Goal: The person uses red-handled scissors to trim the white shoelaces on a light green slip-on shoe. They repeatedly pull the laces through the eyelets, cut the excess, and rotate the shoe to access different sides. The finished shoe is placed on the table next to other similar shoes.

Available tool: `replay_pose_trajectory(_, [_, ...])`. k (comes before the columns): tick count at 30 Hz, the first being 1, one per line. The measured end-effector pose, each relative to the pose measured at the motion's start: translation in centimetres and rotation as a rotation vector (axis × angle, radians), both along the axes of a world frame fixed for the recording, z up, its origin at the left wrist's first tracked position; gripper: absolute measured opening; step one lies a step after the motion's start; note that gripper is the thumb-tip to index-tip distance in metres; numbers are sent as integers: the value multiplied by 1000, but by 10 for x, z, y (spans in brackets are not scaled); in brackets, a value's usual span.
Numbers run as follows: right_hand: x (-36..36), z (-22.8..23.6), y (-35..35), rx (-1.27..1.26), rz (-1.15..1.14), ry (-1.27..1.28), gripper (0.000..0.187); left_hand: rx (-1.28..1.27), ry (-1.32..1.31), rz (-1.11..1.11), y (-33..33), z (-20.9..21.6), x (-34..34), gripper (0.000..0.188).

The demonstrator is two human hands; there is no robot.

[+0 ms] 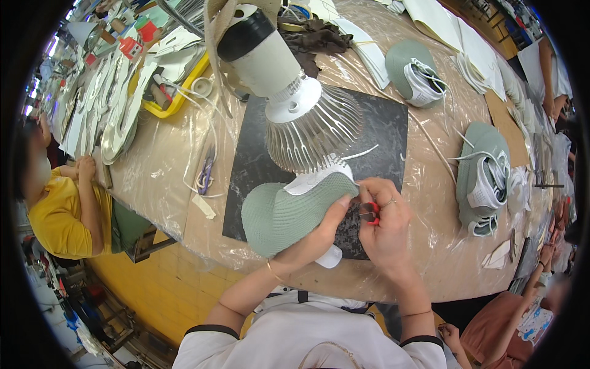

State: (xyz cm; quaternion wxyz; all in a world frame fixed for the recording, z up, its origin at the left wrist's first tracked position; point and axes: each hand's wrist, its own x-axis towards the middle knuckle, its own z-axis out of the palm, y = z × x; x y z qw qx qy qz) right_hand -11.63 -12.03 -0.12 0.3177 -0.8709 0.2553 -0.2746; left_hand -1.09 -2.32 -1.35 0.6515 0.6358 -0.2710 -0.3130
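Observation:
A sage-green knit shoe upper [295, 212] with a white eyelet panel and a white lace is held up above a black mat [384, 144]. My left hand [316, 240] is closed round its lower side, fingers mostly hidden behind the knit. My right hand [387, 224] is closed on a small red-and-black tool [369, 213], whose exact kind I cannot make out. The thumb and fingertips of that hand meet at the upper's right edge. A white rounded tab [330, 257] shows below my left wrist.
A large finned lamp [313, 123] hangs low over the mat. Green shoe uppers [409, 67] [485, 172] lie to the right. Purple snips [206, 172], a yellow tray [166, 111] and stacked white pieces [117, 117] lie left. People sit at both sides.

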Motion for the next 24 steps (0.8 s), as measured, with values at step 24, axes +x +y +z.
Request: replay_pose_trajectory(24, [4,-4,20,90,-184,-239,8,125,-387,-56,3,15,-3,29])
